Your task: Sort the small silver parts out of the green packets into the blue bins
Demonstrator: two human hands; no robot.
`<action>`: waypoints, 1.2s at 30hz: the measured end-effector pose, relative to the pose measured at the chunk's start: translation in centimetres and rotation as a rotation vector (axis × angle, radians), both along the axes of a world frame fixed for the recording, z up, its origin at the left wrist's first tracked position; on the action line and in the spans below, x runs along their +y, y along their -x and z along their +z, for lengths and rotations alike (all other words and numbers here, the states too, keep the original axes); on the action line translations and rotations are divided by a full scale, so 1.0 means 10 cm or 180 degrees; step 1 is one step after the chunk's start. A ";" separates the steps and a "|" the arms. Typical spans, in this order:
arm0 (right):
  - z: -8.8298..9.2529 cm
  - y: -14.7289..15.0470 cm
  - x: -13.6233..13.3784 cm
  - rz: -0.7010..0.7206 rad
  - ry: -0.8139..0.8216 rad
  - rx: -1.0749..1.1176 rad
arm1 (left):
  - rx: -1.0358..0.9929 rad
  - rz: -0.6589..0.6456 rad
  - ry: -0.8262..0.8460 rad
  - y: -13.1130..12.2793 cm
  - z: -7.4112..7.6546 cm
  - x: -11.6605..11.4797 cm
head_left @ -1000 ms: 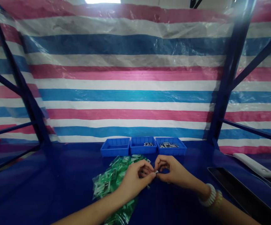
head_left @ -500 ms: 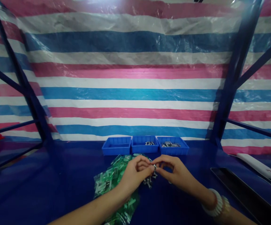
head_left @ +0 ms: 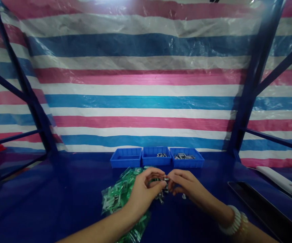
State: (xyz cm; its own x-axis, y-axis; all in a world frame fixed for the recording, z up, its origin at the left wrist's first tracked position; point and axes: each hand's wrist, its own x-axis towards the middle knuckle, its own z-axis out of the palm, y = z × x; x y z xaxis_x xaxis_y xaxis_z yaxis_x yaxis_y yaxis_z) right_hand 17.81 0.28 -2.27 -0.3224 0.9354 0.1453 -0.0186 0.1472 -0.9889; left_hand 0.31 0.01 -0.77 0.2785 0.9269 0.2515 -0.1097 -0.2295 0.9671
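Observation:
Above the table, my left hand (head_left: 148,185) is closed, thumb and fingers pinching a small metal part (head_left: 166,180). My right hand (head_left: 186,184) meets it from the right, fingers bent together at the part's other end; what they grip is hidden. Under and between the hands lies a loose pile of small shiny metal parts (head_left: 160,197), partly covered by my fingers. One more small piece (head_left: 183,196) lies below my right hand. Green plastic bags (head_left: 122,192) with pale parts inside lie under and beside my left forearm.
Three blue bins stand in a row behind my hands: the left bin (head_left: 126,163), the middle bin (head_left: 154,162) with small metal parts, the right bin (head_left: 188,163) with flat metal pieces. A dark flat panel (head_left: 262,206) and a white device (head_left: 281,180) lie at right.
My right hand has turned slightly, its fingers curling downward beside the small metal part. My left hand stays nearly in place, still pinching.

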 end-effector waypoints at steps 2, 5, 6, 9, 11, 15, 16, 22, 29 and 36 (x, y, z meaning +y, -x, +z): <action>-0.03 0.03 0.01 0.0133 0.0220 0.0079 | -0.0086 -0.0009 -0.0071 -0.01 0.00 0.00; -0.02 0.05 -0.01 -0.0008 -0.0015 -0.0054 | -0.0124 -0.0014 -0.0214 -0.02 -0.01 -0.01; -0.01 0.05 -0.02 -0.0129 -0.0175 -0.0156 | -0.0115 -0.0003 -0.0253 -0.02 -0.02 -0.01; 0.05 0.04 -0.07 -0.0584 -0.0887 -0.0625 | 0.0012 0.0001 -0.0172 -0.02 -0.03 -0.02; 0.07 0.02 -0.10 -0.0822 -0.1624 -0.0979 | 0.0048 -0.0039 0.0089 -0.03 -0.04 -0.02; 0.05 0.01 -0.14 -0.0898 -0.2730 -0.1415 | -0.0329 -0.0209 0.0730 -0.04 -0.07 -0.02; 0.05 0.00 -0.14 -0.0889 -0.2816 -0.1473 | -0.0432 -0.0249 0.0835 -0.05 -0.08 -0.02; 0.07 -0.01 -0.13 -0.0991 -0.2761 -0.1621 | -0.0562 -0.0155 0.0737 -0.05 -0.03 -0.06; -0.05 0.02 -0.09 -0.0955 -0.2576 -0.1759 | 0.0242 0.0161 0.0042 -0.08 -0.05 -0.07; 0.00 -0.16 0.06 -0.1229 -0.2591 -0.1800 | 0.1177 0.0307 -0.0638 -0.16 0.11 0.34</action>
State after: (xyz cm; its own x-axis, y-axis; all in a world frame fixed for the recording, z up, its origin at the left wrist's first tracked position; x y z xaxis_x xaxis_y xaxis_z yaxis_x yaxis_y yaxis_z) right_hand 19.40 0.90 -2.28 -0.2409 0.6772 0.6952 0.6021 0.6661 -0.4402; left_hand 1.88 3.40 0.34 0.2982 0.8961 0.3287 0.2672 -0.4090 0.8725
